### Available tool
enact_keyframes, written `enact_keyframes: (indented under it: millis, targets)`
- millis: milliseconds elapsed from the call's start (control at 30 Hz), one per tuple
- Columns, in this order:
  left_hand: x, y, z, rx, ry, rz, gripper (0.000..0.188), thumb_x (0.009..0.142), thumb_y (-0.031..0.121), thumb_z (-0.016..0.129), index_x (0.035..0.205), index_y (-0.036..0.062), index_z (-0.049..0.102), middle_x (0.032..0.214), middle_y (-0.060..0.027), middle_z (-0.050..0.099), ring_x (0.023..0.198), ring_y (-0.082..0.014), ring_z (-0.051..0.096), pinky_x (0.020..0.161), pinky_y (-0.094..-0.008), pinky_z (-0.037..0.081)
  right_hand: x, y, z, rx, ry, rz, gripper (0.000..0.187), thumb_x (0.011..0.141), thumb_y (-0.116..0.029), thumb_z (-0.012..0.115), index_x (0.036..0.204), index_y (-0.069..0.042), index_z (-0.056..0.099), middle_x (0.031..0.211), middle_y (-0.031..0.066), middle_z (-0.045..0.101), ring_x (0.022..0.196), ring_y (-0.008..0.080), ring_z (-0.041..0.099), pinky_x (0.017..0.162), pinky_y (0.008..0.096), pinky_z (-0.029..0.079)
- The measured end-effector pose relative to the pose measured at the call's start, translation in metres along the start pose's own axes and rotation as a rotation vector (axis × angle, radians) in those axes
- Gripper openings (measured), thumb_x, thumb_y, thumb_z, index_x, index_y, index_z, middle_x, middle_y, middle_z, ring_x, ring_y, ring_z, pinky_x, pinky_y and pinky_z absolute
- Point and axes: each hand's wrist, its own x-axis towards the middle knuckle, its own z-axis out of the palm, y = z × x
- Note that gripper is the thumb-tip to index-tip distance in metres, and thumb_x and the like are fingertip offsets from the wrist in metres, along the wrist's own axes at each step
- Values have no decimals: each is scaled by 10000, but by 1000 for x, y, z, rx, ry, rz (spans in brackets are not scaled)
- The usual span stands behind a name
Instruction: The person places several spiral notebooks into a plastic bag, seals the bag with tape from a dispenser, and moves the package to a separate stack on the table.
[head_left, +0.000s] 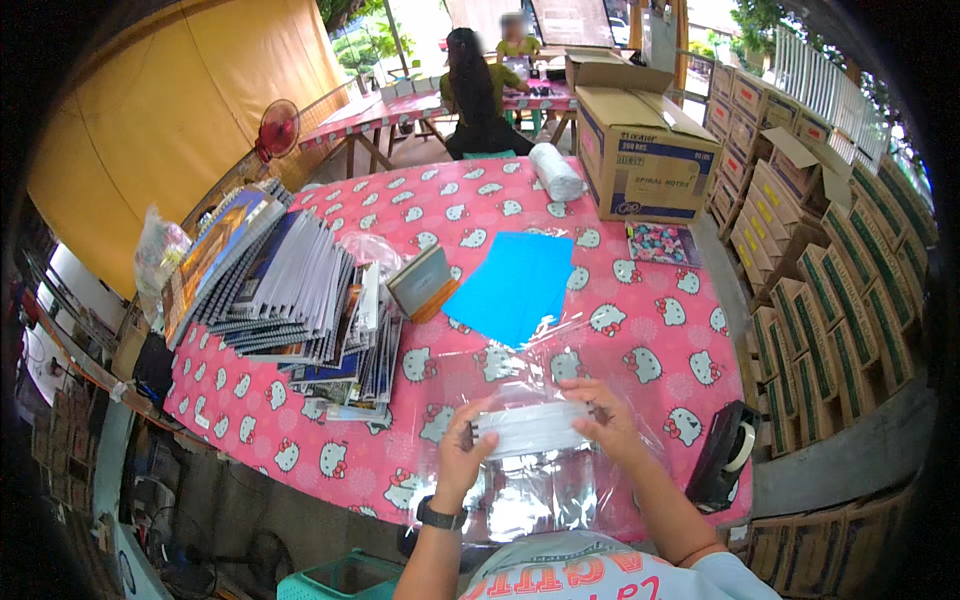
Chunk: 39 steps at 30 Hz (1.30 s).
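My left hand [465, 455] and my right hand [615, 432] grip the two ends of a white stack of paper-like sheets [535, 428], its pale edge turned up toward me. Dark patches show at both ends by my fingers; whether the stack is bound, I cannot tell. Beneath it, shiny clear plastic sheets [530, 508] spread to the table's near edge. Just beyond lie bright blue sheets [512, 285]. A black tape dispenser [725, 455] stands to the right of my right forearm. A dark watch is on my left wrist.
Spiral notebooks [300, 290] pile up on the left of the pink table [290, 425]. A small board on an orange base [425, 285] stands beside them. Farther back are a white roll [555, 172], a colourful notebook [663, 244] and a carton [645, 150]. Two people sit beyond.
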Motion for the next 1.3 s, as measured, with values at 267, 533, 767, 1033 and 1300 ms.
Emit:
enact_keyframes:
  millis: [267,533,767,1033,1300]
  targets:
    - [2,7,-7,7,102,-254,256,861,180,591,1047,5,610,1061,-115,613,1088,-202,506,970,-358,362,9,-3,-5,-161,-5,36,247,848,-227,612,1014,-44,613,972,62,608,923,150,551,790,292,427]
    - [-33,-40,3,-73,35,-111,1104,609,351,806,1408,1,130,1359,-145,340,1277,-249,308,1056,-373,242,-34,49,5,-16,-79,371,1160,537,-315,861,1403,-30,145,1334,167,347,1248,242,339,1012,341,304]
    - [-24,-4,7,-278,103,-171,1144,591,434,813,1412,32,124,1316,-129,382,1191,-247,409,994,-368,352,-31,25,2,-297,-46,309,934,565,-235,828,1300,5,304,1197,138,451,1139,230,428,963,339,344]
    - [28,93,-2,956,-325,394,501,664,280,736,1109,119,571,1031,-45,600,1024,-230,525,963,-479,243,-24,-29,-17,-367,172,-144,460,635,-204,745,1036,-67,567,1097,101,493,1074,255,442,904,371,348]
    - [41,110,-31,1123,-612,112,217,677,237,731,862,160,648,808,-8,557,855,-176,539,899,-432,278,29,-95,-11,-1101,-234,-330,299,675,-240,722,934,-119,638,1128,94,512,1179,317,374,956,447,281]
